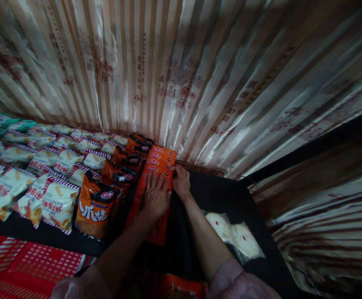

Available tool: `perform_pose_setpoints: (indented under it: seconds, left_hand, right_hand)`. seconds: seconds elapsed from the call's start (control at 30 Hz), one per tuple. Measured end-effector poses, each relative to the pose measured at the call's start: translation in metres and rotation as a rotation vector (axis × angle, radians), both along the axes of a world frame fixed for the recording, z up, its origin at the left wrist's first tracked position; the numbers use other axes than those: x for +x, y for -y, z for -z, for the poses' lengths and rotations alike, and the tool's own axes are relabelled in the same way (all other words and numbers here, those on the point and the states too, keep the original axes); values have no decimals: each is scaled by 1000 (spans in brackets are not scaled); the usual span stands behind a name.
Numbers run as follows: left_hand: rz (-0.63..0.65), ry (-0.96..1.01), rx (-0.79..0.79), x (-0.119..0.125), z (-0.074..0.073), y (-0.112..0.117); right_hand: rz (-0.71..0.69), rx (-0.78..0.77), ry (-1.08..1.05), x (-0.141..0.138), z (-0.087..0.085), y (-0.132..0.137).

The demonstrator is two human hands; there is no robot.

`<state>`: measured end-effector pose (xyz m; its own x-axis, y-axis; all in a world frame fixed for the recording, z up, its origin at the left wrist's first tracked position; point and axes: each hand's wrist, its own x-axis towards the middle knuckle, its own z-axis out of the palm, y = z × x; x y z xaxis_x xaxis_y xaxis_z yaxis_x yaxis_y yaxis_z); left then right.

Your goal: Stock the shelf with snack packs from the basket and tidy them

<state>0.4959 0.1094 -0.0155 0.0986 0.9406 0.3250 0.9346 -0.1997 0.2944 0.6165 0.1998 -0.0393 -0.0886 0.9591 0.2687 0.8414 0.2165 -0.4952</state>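
Observation:
A row of flat orange snack packets point(161, 160) lies overlapped on a black tabletop point(218, 195), running from the wall toward me. My left hand point(156, 196) rests flat on top of this row, fingers spread. At the row's right edge, my right hand point(181, 181) has its fingers curled against the upper packets. Left of the orange row lies a line of dark orange-and-black snack bags point(95, 209).
Several rows of white snack bags point(57, 203) with red-blue trim fill the table's left part, green ones at far left. A clear bag with pale contents point(235, 236) lies to the right. A red plastic crate point(28, 265) sits below left. Striped satin curtain point(181, 74) behind.

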Motion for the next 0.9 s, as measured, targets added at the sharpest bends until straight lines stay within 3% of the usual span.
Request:
perform_pose_setpoints:
  seconds: [0.5,0.9]
  left_hand:
    - [0,0,-1,1,1,1]
    - [8,-12,-16,1,3,0]
  right_hand:
    - [-7,34,-25,0,1,2]
    - [36,23,-183,1,2,4]
